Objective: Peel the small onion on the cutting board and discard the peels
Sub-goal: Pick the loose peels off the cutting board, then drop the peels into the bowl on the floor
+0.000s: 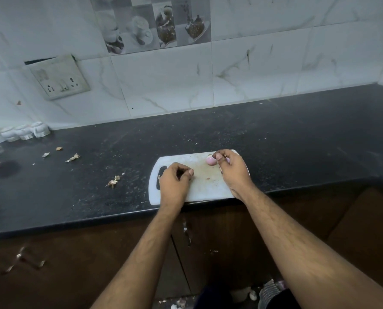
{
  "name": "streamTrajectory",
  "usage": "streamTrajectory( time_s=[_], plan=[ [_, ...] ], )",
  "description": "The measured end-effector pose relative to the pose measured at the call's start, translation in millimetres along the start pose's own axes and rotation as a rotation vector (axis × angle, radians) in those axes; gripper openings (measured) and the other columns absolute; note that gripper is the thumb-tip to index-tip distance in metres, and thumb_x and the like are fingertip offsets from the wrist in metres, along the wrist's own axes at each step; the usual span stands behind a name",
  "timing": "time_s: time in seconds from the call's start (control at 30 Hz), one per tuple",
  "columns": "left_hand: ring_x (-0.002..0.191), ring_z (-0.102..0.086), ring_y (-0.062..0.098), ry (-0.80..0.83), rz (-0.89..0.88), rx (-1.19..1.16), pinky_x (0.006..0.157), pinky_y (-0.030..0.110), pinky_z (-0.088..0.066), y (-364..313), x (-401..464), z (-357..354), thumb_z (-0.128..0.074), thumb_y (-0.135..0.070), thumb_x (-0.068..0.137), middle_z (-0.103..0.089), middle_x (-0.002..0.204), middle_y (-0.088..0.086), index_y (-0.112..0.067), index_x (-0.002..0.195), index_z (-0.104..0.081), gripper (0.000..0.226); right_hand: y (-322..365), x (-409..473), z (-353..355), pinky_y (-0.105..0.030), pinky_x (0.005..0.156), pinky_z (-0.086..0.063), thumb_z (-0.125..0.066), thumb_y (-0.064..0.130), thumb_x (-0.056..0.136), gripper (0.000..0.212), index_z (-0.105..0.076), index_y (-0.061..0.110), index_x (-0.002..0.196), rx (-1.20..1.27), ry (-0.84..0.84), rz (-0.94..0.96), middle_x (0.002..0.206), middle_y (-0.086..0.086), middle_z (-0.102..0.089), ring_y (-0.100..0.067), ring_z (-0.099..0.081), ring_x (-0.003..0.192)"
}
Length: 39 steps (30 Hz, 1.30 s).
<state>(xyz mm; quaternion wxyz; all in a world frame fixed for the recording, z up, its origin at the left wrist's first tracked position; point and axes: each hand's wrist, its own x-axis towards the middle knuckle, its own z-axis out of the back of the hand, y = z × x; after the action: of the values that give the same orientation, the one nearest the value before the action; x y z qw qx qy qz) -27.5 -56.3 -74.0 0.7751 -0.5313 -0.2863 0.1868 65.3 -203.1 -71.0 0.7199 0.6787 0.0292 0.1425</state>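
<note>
A small pinkish onion (210, 161) lies on the far right part of the white cutting board (205, 188), which sits at the counter's front edge. My right hand (231, 169) is beside and partly over the onion, its thumb and fingers pinched on a small brownish bit of peel at the fingertips. My left hand (174, 182) rests on the board's left part near the handle slot, fingers curled loosely with nothing visible in them.
Dry peel scraps (112, 181) lie on the black counter (275, 141) left of the board, more scraps (73, 157) further back. White jars (25, 131) stand against the tiled wall at far left. A socket plate (60, 78) hangs on the wall. Peels litter the floor below.
</note>
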Motion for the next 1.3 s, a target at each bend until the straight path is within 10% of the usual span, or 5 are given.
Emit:
streamTrajectory(
  time_s=[0.17,0.4,0.8,0.97,1.3],
  plan=[
    [0.093,-0.076,0.021,-0.019,0.065,-0.049,0.09,0.041,-0.061,-1.9,-11.0,-0.3,-0.075,-0.014,0.091,-0.079,0.091,0.0,-0.024,0.084,-0.07,0.013,9.6,-2.0,-4.3,-0.036,0.088,-0.052,-0.053,0.025,0.104,0.018,-0.07,0.021,0.099,-0.311,0.111,0.072,0.102,0.002,-0.075,-0.017,-0.067,0.099],
    [0.075,-0.057,0.003,-0.012,-0.025,0.125,0.067,0.003,-0.043,-10.8,-20.7,4.8,-0.069,-0.008,0.095,-0.065,0.081,-0.01,-0.008,0.093,-0.069,0.002,16.8,-10.8,-9.4,-0.033,0.082,-0.049,-0.056,0.013,0.097,0.017,-0.068,0.02,0.088,-0.748,0.231,0.201,0.098,0.0,-0.056,-0.022,-0.062,0.091],
    [0.079,-0.058,0.009,0.002,-0.073,0.17,0.066,0.008,-0.041,-7.3,-22.0,3.2,-0.065,-0.009,0.097,-0.068,0.089,-0.003,-0.006,0.096,-0.067,0.003,12.3,-23.5,-7.4,-0.016,0.075,-0.041,-0.066,0.019,0.098,0.017,-0.065,0.007,0.086,-0.757,0.127,0.149,0.114,-0.008,-0.071,-0.003,-0.063,0.085],
    [0.076,-0.056,0.002,0.001,-0.079,0.178,0.066,0.009,-0.043,-4.9,-21.5,3.4,-0.065,-0.01,0.098,-0.067,0.088,-0.004,-0.008,0.096,-0.066,0.003,8.3,-21.8,-11.2,-0.024,0.078,-0.038,-0.052,0.019,0.104,0.029,-0.059,0.007,0.129,-0.956,0.144,0.195,0.109,-0.007,-0.062,-0.02,-0.059,0.098],
    [0.094,-0.072,0.02,-0.037,0.04,-0.002,0.084,0.027,-0.054,-17.3,-17.6,11.9,-0.068,-0.014,0.097,-0.077,0.097,0.004,-0.012,0.094,-0.067,0.004,51.5,-30.3,2.8,-0.029,0.056,-0.034,-0.061,0.034,0.101,0.039,-0.057,0.019,0.065,-0.28,-0.108,-0.174,0.068,0.005,-0.049,-0.014,-0.044,0.063]
  ],
)
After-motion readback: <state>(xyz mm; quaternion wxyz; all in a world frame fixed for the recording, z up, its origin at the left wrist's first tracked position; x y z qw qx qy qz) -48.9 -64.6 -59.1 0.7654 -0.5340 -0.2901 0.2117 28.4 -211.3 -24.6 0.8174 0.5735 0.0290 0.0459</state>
